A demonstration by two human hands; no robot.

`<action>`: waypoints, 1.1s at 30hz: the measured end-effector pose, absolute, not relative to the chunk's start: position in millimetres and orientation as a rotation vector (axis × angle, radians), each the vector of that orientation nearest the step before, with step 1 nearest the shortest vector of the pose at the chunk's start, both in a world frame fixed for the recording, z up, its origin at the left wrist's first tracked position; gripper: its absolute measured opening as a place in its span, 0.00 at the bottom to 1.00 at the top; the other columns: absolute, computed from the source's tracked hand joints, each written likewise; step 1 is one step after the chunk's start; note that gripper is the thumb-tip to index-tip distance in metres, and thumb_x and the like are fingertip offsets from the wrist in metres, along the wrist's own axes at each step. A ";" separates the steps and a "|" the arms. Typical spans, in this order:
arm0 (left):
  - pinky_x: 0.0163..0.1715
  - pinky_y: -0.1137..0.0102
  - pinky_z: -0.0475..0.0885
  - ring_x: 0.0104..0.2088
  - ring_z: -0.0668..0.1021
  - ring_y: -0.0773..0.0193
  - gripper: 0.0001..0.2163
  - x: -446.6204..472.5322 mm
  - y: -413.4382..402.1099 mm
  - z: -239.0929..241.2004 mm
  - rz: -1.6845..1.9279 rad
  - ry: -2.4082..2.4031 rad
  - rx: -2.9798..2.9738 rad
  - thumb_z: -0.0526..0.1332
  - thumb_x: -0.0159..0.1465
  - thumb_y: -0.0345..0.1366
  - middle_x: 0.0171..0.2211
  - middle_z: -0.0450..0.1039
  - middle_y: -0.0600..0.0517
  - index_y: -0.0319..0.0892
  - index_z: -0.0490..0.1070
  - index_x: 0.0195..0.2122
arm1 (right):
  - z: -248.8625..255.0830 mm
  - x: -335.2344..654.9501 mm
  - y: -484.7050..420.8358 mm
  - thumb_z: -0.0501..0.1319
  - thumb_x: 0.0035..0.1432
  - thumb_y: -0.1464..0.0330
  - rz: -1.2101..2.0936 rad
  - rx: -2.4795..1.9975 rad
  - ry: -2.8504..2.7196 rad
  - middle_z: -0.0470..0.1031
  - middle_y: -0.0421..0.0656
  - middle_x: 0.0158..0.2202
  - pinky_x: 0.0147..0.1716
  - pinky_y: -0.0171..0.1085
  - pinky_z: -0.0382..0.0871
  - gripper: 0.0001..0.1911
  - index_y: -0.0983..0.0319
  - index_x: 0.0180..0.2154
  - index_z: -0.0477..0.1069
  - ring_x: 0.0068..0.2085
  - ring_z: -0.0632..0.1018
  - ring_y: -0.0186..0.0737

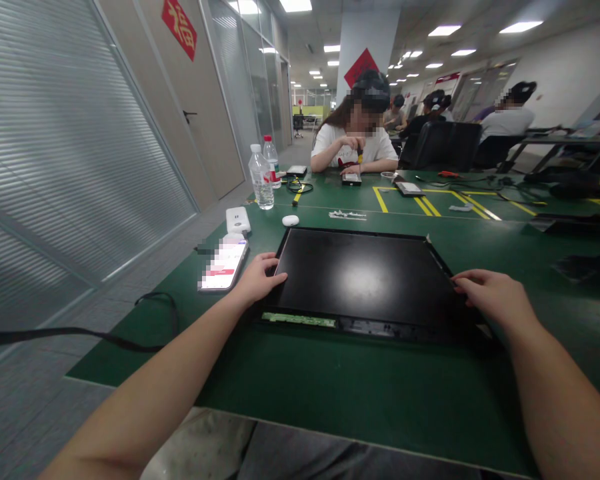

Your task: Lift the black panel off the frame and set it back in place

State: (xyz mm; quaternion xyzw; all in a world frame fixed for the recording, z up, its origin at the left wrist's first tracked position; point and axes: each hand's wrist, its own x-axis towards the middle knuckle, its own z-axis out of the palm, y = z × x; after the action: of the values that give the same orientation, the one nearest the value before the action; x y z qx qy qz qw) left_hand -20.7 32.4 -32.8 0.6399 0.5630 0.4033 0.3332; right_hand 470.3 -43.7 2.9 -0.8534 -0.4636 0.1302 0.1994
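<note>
A dark flat LCD panel (350,273) lies on the green table in front of me, a black frame around its edges. Along its near edge runs a strip of green circuit board (300,320). My left hand (260,277) grips the panel's left edge, the thumb on top and the fingers at the side. At the opposite edge, my right hand (497,297) pinches the border between thumb and fingers. The undersides of both grips are hidden. A lit phone (225,263) lies just left of my left hand.
Behind the phone are a white power bank (237,220), a white earbud case (291,220) and two water bottles (263,180). A black strap (80,335) crosses the table's left edge. Across the table (330,380), a person (355,133) bends over a small drive (351,179).
</note>
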 end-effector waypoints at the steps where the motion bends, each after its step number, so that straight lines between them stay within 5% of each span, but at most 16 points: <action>1: 0.71 0.47 0.66 0.65 0.76 0.33 0.18 -20.6 32.2 -32.4 1.040 1.474 1.685 0.79 0.47 0.47 0.60 0.75 0.39 0.45 0.85 0.35 | 2.9 470.3 -43.7 0.61 0.55 0.62 0.367 -2.390 -1.290 0.85 0.44 0.33 0.39 0.42 0.72 0.15 0.56 0.39 0.84 0.32 0.82 0.46; 33: 0.70 0.49 0.68 0.68 0.74 0.37 0.23 -27.2 37.1 -38.6 0.822 1.594 1.958 0.70 0.58 0.51 0.68 0.70 0.39 0.42 0.84 0.50 | -9.8 481.7 -39.8 0.62 0.55 0.61 0.299 -2.305 -1.316 0.85 0.43 0.30 0.38 0.45 0.75 0.12 0.54 0.36 0.83 0.29 0.83 0.47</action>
State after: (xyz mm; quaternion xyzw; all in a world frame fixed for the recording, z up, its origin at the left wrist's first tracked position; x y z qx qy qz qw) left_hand -27.2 37.1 -38.6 0.7156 0.5827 0.3006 0.2408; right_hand 481.7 -39.8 -9.8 -0.8393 -0.4790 0.1090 0.2331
